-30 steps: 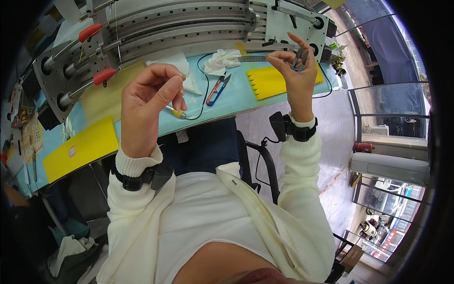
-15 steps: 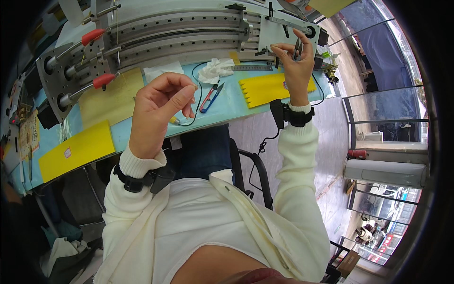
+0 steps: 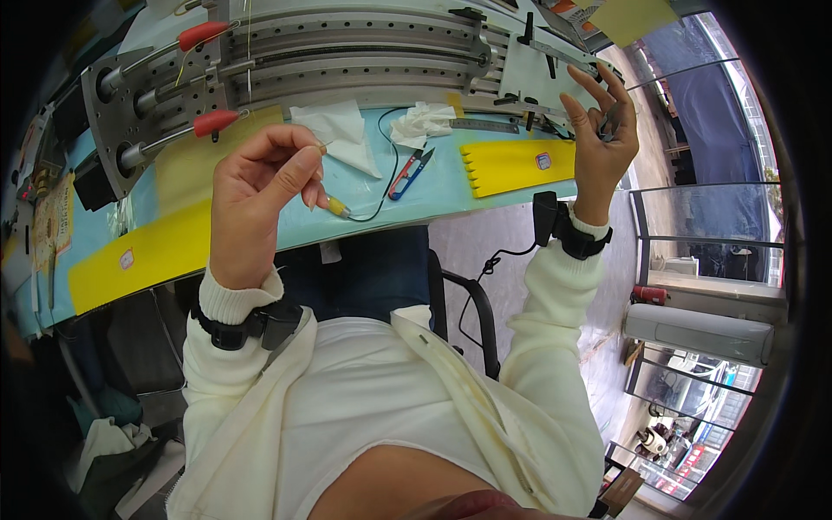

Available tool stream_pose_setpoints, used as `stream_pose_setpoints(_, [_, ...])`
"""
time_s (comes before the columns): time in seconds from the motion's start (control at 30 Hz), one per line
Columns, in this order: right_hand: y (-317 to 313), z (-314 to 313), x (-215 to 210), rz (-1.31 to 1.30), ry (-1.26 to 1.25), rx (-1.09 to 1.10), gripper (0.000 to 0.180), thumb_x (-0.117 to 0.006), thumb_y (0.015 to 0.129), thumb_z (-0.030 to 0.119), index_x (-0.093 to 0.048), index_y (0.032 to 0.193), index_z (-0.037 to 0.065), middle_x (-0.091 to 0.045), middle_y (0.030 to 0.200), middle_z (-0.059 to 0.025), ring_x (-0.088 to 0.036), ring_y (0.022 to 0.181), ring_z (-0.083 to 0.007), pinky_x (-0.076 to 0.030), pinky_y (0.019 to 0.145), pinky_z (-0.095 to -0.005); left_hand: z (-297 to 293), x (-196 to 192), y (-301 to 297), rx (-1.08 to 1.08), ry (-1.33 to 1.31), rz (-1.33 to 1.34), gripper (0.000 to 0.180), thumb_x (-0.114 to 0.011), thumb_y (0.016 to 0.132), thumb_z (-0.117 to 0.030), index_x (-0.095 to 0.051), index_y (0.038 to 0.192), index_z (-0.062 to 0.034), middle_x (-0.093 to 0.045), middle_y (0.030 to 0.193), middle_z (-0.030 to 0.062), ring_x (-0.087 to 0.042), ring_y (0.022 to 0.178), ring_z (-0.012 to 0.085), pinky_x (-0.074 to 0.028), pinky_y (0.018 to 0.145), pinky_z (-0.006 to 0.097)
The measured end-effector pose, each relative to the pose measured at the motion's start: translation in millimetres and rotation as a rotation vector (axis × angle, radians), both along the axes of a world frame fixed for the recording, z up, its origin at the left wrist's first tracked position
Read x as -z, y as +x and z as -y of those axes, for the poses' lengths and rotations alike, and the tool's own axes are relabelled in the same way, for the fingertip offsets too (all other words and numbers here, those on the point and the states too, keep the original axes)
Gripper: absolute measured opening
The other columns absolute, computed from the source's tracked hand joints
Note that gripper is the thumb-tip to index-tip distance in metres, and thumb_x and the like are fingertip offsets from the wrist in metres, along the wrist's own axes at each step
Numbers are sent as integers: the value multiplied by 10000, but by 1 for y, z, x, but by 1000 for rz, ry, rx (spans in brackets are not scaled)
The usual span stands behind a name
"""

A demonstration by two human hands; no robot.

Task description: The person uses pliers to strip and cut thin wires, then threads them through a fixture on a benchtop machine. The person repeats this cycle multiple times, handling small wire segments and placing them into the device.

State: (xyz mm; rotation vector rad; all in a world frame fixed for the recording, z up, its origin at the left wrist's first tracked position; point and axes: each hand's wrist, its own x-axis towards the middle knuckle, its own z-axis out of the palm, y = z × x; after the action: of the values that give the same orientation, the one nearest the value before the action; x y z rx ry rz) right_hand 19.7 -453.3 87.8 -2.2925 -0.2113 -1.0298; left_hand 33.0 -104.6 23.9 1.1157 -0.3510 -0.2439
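My left hand (image 3: 260, 195) is above the near edge of the bench, thumb and fingertips pinched together. What they hold, if anything, is too fine to make out. Just beyond its lower fingers lies the yellow end (image 3: 338, 206) of a thin black cable. My right hand (image 3: 602, 134) is raised by the right end of a long metal rail machine (image 3: 364, 65). Its thumb and two fingers are stretched apart, while the other fingers curl round a small dark metal tool (image 3: 608, 132), mostly hidden in the palm. Red-and-blue thread snips (image 3: 409, 176) lie between the hands.
Crumpled white tissue (image 3: 419, 124) and a steel ruler (image 3: 485, 126) lie along the rail. Two yellow strips (image 3: 147, 260) line the front edge, one notched (image 3: 511, 169). Two red-tipped rods (image 3: 212, 123) stick out from the machine's left end. A chair (image 3: 472, 312) stands below the bench.
My right hand has moved right and slightly down, with its fingers spreading further. My left hand has shifted a little left, still pinched. The whole view has shifted slightly.
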Motion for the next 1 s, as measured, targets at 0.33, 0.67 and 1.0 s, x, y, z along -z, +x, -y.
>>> stream_pose_setpoints(0.33, [36,-176,33,-470,-43,-738,156,-756,789,-29,-694,930,-5,-708,812,-115,-669,677,-212,-510,647,-264,-74,11,-5,-40,107,35,90,-675,935,-64,-666,974,17,-653,822,50,-606,698,119,-511,647,257])
stream_pose_setpoints(0.67, [40,-180,34,-259,57,-491,271,-778,798,21,-714,1061,42,-746,915,-107,-730,813,-218,-540,705,-267,-22,29,-13,-232,506,297,78,-680,889,-59,-688,933,5,-686,803,97,-648,692,182,-512,663,286])
stream_pose_setpoints(1.0, [-38,-110,42,-154,122,-396,656,-673,759,-196,-501,1346,41,-751,943,-65,-675,774,-93,-524,710,-207,56,10,-13,82,143,-45,163,-706,925,-124,-696,988,27,-691,830,46,-633,741,90,-516,683,230])
